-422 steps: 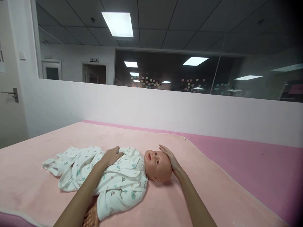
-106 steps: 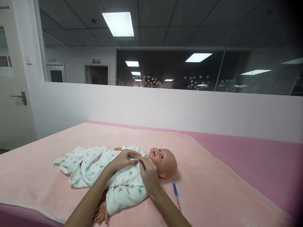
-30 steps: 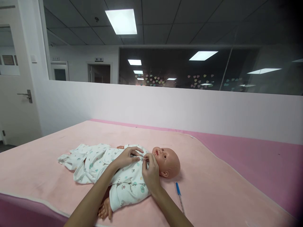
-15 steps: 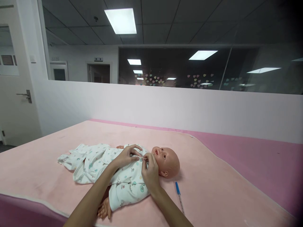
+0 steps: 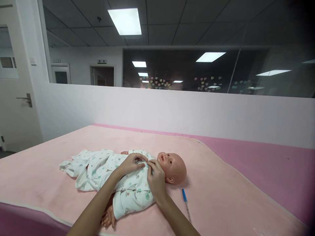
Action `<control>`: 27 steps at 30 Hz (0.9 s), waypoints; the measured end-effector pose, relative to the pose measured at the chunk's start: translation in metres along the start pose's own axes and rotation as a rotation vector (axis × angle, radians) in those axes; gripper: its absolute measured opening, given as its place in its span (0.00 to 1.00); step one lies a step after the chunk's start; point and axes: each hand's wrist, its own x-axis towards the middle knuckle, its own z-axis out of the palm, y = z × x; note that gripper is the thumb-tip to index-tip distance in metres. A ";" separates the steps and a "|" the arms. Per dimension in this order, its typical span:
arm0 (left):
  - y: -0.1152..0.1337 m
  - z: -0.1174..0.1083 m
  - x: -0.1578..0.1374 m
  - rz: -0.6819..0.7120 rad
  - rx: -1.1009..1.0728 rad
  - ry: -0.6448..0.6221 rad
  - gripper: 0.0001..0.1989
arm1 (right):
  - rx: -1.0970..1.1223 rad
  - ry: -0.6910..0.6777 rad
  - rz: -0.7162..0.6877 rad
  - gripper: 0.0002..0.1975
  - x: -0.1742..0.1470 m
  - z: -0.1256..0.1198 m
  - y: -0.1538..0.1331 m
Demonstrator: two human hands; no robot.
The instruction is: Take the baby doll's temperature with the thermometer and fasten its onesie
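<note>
A baby doll (image 5: 175,167) lies on its back, its bald head to the right, dressed in a white printed baby romper (image 5: 134,183). At the romper's neckline, my left hand (image 5: 130,164) rests on the doll's chest, thumb and fingers curled round the cloth. Close against it, under the doll's chin, my right hand (image 5: 156,179) pinches at the same spot. The fingertips of both hands nearly meet and hide the bit of cloth between them. One doll hand (image 5: 108,217) sticks out of the near sleeve. The romper's legs spread flat to the left.
A blue-capped thermometer-like stick (image 5: 185,198) lies right of my right forearm. Everything rests on a peach mat (image 5: 221,196) over a pink padded surface (image 5: 270,164). Behind stands a low white wall (image 5: 184,111) with glass above. A door (image 5: 17,98) is at the left.
The fingertips of both hands have shifted slightly at the neckline, and the left index finger now reaches to the right fingertips. The white cloth edge seen between them is now hidden.
</note>
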 end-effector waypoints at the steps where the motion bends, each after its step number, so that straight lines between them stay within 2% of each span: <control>1: 0.000 0.000 0.000 -0.009 0.014 0.005 0.12 | -0.013 0.000 -0.007 0.13 0.000 0.000 0.000; 9: 0.000 0.000 0.000 -0.044 -0.007 0.000 0.13 | -0.027 -0.003 -0.014 0.07 0.001 0.000 -0.003; 14: 0.004 -0.024 -0.008 -0.158 -0.251 0.053 0.23 | -0.030 -0.004 -0.005 0.03 0.001 0.000 -0.003; 16: 0.005 -0.035 -0.016 -0.193 -0.267 0.072 0.21 | -0.027 -0.011 0.007 0.03 0.001 0.000 -0.002; 18: 0.004 -0.042 -0.024 -0.206 -0.232 0.018 0.18 | -0.050 -0.024 0.008 0.03 0.001 -0.002 -0.002; 21: -0.001 -0.042 -0.031 -0.176 -0.126 -0.060 0.19 | -0.174 -0.054 -0.106 0.07 0.002 -0.005 -0.008; 24: -0.005 -0.038 -0.033 -0.126 -0.029 -0.039 0.20 | -0.286 -0.152 -0.257 0.13 0.009 -0.004 -0.021; 27: -0.008 -0.037 -0.033 -0.076 -0.021 -0.016 0.17 | -0.303 -0.269 -0.274 0.06 0.019 0.006 -0.031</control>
